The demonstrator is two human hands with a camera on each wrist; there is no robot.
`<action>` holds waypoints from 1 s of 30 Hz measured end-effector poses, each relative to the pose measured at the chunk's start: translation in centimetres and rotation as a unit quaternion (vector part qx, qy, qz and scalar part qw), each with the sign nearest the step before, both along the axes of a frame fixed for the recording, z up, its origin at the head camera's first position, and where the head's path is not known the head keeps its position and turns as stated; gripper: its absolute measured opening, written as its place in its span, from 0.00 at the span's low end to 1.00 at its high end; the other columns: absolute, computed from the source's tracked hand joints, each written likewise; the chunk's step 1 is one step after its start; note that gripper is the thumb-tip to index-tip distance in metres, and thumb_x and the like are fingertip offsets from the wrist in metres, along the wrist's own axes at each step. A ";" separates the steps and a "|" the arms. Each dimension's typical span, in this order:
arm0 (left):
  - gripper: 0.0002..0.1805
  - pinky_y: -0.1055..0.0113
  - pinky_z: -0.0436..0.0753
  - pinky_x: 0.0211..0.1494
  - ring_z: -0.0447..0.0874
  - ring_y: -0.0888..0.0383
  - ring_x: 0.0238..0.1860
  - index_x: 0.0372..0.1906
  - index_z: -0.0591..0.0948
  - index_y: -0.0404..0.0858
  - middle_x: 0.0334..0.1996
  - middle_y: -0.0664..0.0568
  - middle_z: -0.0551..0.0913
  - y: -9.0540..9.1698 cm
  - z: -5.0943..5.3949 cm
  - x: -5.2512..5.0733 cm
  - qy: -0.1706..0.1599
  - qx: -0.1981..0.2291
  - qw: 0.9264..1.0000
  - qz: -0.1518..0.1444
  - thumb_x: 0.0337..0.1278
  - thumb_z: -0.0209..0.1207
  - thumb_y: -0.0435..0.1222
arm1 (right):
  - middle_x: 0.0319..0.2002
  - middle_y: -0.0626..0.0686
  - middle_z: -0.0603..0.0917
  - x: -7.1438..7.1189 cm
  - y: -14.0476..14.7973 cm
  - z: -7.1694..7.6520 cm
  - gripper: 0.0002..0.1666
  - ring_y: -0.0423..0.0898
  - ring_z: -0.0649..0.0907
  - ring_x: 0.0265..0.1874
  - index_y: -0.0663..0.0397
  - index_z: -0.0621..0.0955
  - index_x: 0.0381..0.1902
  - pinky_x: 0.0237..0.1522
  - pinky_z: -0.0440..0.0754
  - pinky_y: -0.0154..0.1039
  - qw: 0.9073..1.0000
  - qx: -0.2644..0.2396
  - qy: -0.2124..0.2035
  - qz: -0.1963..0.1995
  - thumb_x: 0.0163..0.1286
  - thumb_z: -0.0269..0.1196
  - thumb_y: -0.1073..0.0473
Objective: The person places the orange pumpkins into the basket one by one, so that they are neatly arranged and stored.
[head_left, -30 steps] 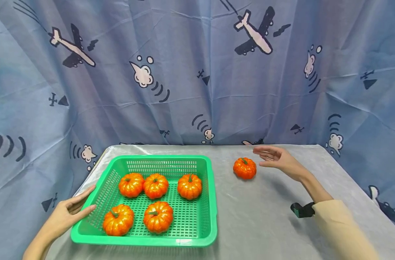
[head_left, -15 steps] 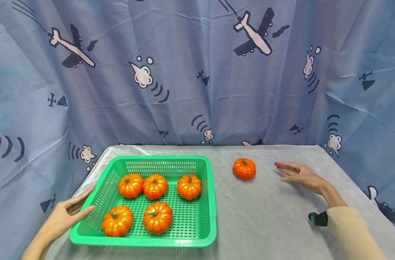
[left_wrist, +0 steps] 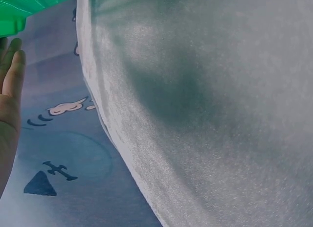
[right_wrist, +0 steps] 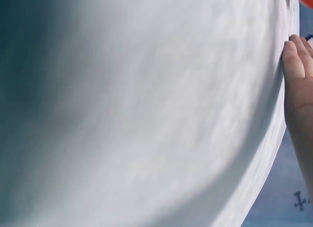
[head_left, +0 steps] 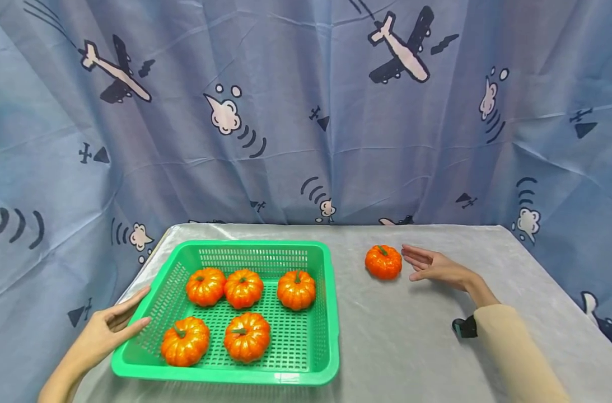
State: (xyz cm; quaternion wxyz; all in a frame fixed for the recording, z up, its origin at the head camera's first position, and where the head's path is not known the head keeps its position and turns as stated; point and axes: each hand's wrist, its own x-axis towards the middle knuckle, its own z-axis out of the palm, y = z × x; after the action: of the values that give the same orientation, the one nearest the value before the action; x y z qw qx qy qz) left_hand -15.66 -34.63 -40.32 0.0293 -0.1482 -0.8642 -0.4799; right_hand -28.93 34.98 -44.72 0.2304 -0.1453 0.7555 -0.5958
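A green plastic basket [head_left: 332, 336] with slotted walls holds several small orange pumpkins [head_left: 247, 337]. My left hand [head_left: 100, 337] rests at its left side, fingers extended along the rim and thumb over the edge. In the left wrist view, the fingers [left_wrist: 13, 73] are straight below the basket's green corner [left_wrist: 12, 26]. One more orange pumpkin [head_left: 383, 262] with a green stem sits on the table to the right of the basket. Just right of it is my right hand [head_left: 439, 268], fingers extended and thumb apart, holding nothing. Only a sliver of red-orange shows in the right wrist view.
A grey cloth covers the table [head_left: 386, 341]. Behind and at both sides hangs a blue curtain [head_left: 285, 184] printed with planes and clouds. A small black device [head_left: 465, 327] is at the right wrist, by the beige sleeve [head_left: 517, 352].
The right hand drew back to the right, away from the lone pumpkin, then came left again close beside it. The left hand, basket and pumpkins hold their places; the head view shifts slightly.
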 end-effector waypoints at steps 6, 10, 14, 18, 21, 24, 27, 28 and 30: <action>0.32 0.85 0.72 0.55 0.64 0.82 0.59 0.70 0.64 0.30 0.66 0.69 0.66 0.0 0.0 0.0 0.003 -0.010 1.000 0.001 0.63 0.59 0.30 | 0.75 0.66 0.42 -0.9 -2.0 -0.2 0.60 0.60 0.47 0.73 0.57 0.40 0.77 0.69 0.58 0.41 0.999 0.039 0.020 -0.005 0.61 0.68 0.65; 0.32 0.86 0.72 0.55 0.63 0.83 0.59 0.70 0.64 0.31 0.65 0.71 0.66 -0.1 0.0 0.0 -0.001 -0.009 1.000 0.001 0.63 0.59 0.31 | 0.74 0.67 0.41 -1.7 -3.6 -0.1 0.63 0.65 0.47 0.72 0.52 0.39 0.77 0.70 0.51 0.58 0.997 0.057 0.044 -0.007 0.60 0.70 0.63; 0.32 0.85 0.72 0.55 0.63 0.83 0.59 0.70 0.63 0.30 0.63 0.75 0.65 -0.1 -0.1 0.0 -0.006 -0.003 1.000 -0.003 0.64 0.59 0.30 | 0.74 0.67 0.43 -2.3 -5.0 -0.3 0.65 0.67 0.53 0.70 0.50 0.41 0.78 0.68 0.56 0.64 0.996 0.067 0.061 -0.009 0.56 0.72 0.61; 0.32 0.85 0.72 0.55 0.63 0.83 0.59 0.70 0.63 0.31 0.64 0.75 0.64 -0.1 -0.1 0.0 -0.009 0.000 1.000 -0.005 0.64 0.59 0.31 | 0.74 0.66 0.45 -2.7 -6.2 -0.5 0.65 0.65 0.59 0.68 0.49 0.43 0.78 0.67 0.62 0.60 0.995 0.070 0.070 -0.005 0.54 0.73 0.62; 0.32 0.85 0.72 0.55 0.63 0.83 0.59 0.70 0.63 0.31 0.64 0.74 0.64 -0.1 -0.1 0.1 -0.009 0.000 1.000 -0.003 0.64 0.59 0.31 | 0.74 0.65 0.49 -2.9 -7.0 -0.5 0.63 0.63 0.62 0.67 0.51 0.46 0.77 0.66 0.66 0.57 0.995 0.069 0.078 -0.003 0.54 0.73 0.62; 0.32 0.85 0.73 0.54 0.64 0.83 0.59 0.70 0.63 0.31 0.64 0.72 0.65 -0.1 -0.1 0.0 -0.008 0.001 1.000 -0.001 0.64 0.59 0.31 | 0.71 0.63 0.58 -3.0 -7.5 -0.6 0.57 0.59 0.66 0.63 0.53 0.54 0.76 0.64 0.70 0.50 0.993 0.075 0.086 -0.011 0.55 0.73 0.61; 0.32 0.84 0.74 0.54 0.64 0.83 0.58 0.70 0.63 0.30 0.64 0.71 0.65 -0.1 -0.1 0.0 -0.007 0.004 1.000 -0.001 0.64 0.59 0.31 | 0.66 0.62 0.66 -3.0 -7.7 -0.8 0.50 0.55 0.70 0.59 0.56 0.61 0.72 0.59 0.73 0.44 0.992 0.079 0.091 -0.025 0.55 0.73 0.61; 0.31 0.85 0.73 0.54 0.64 0.83 0.58 0.70 0.63 0.29 0.65 0.70 0.65 -0.1 -0.2 0.0 -0.004 0.003 1.000 -0.002 0.64 0.59 0.30 | 0.65 0.61 0.68 -3.0 -7.7 -0.9 0.49 0.54 0.71 0.58 0.56 0.62 0.71 0.59 0.74 0.42 0.992 0.080 0.093 -0.031 0.55 0.73 0.61; 0.31 0.85 0.72 0.55 0.64 0.83 0.59 0.69 0.63 0.28 0.65 0.70 0.65 0.0 -0.2 0.0 -0.001 0.005 1.000 -0.004 0.64 0.59 0.30 | 0.63 0.61 0.70 -2.9 -7.6 -0.9 0.48 0.52 0.72 0.56 0.57 0.64 0.70 0.57 0.75 0.40 0.992 0.076 0.093 -0.042 0.55 0.73 0.61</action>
State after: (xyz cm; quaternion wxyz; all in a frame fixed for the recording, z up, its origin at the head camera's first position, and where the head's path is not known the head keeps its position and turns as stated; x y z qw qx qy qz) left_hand -15.65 -34.67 -40.57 0.0274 -0.1514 -0.8614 -0.4841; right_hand -31.82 27.33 -45.65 0.1444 -0.1502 0.8224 -0.5295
